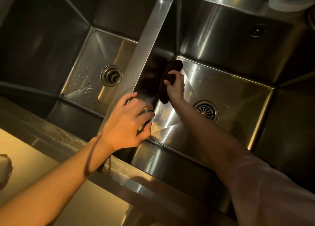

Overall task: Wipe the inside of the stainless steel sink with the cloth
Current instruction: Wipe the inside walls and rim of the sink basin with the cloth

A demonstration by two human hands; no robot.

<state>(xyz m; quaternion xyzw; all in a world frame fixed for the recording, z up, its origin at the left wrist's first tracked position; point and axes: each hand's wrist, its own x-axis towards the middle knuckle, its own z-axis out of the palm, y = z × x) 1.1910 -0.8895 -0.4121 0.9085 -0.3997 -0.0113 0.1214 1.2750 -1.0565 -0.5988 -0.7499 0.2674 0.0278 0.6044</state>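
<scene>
Gripping a dark nubby cloth (167,82), right hand (175,87) presses the brushed steel sink (221,82).

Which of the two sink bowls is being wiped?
The right bowl: the right hand presses the dark cloth against its left wall. The left bowl holds only water drops.

No text, label, brand, number or sign can be read anywhere in view; the steel surfaces are bare and the lighting is dim.
</scene>
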